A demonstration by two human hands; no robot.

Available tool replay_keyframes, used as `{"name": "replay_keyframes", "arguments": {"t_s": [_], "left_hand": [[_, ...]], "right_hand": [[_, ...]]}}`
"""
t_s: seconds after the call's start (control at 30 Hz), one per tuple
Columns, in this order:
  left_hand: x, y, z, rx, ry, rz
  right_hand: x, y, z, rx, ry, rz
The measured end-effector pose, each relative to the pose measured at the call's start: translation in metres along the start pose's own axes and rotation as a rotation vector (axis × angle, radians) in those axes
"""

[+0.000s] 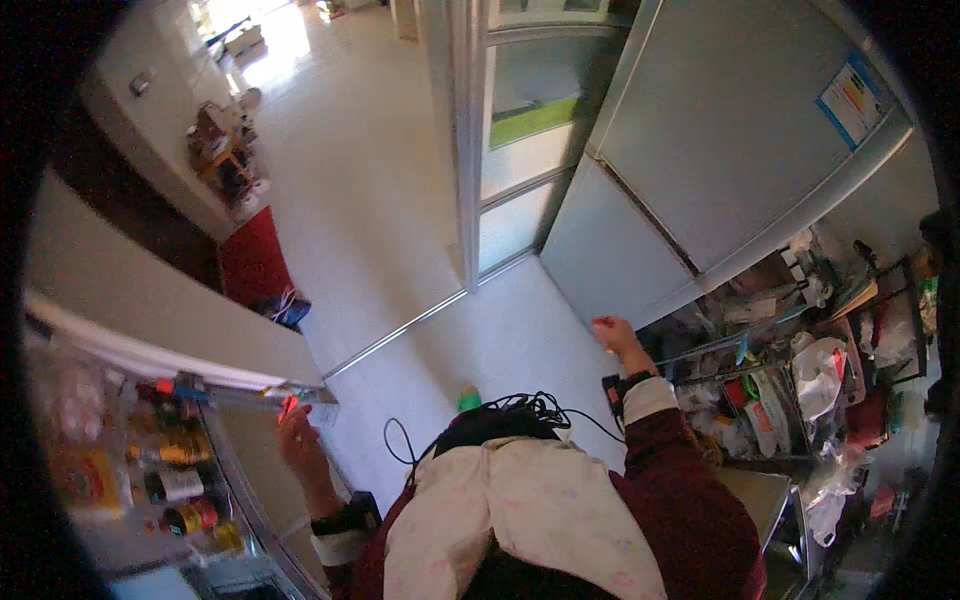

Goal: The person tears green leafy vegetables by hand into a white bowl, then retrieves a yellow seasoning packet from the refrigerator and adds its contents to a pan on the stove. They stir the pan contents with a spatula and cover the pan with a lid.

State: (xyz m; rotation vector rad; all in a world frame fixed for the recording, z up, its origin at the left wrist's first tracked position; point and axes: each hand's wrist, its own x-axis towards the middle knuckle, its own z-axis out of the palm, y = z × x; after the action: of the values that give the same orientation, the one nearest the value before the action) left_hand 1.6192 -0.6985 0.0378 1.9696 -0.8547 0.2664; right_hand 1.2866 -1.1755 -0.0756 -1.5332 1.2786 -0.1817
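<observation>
My left hand (302, 446) is raised beside the edge of the left-hand counter, its fingers curled. A small bright red-orange patch shows at its fingertips; whether this is a held thing I cannot make out. My right hand (618, 338) hangs in front of the grey refrigerator (640, 240), apart from it, with its fingers loosely curled in and nothing visible in them. Dark bands sit on both wrists, below the hands. A pale patterned apron (560, 500) covers my front, over dark red sleeves.
Bottles and jars (175, 485) crowd the left counter. Shelves on the right hold plastic bags (818, 375) and packets. A black cable (400, 440) loops beside me. A floor track (400, 333) crosses the doorway by a glass-panelled door (530, 150). Beyond lies a red mat (255, 262).
</observation>
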Motion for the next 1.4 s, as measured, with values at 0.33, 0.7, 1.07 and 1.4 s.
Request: {"name": "replay_keyframes", "arguments": {"t_s": [0.33, 0.7, 1.07, 1.4], "left_hand": [[0.226, 0.051, 0.183, 0.000, -0.285, 0.078], [0.303, 0.006, 0.240, -0.030, -0.320, -0.119], [0.421, 0.010, 0.283, -0.289, -0.752, 0.300], [0.423, 0.065, 0.339, -0.764, -1.338, 0.684]], "right_hand": [[0.162, -0.083, -0.093, 1.378, 0.135, -0.013], [0.355, -0.058, -0.095, 1.629, 0.003, -0.464], [0.273, -0.089, -0.013, 1.692, 0.592, -0.118], [0.030, -0.066, 0.101, 1.071, 0.880, 0.172]]}}
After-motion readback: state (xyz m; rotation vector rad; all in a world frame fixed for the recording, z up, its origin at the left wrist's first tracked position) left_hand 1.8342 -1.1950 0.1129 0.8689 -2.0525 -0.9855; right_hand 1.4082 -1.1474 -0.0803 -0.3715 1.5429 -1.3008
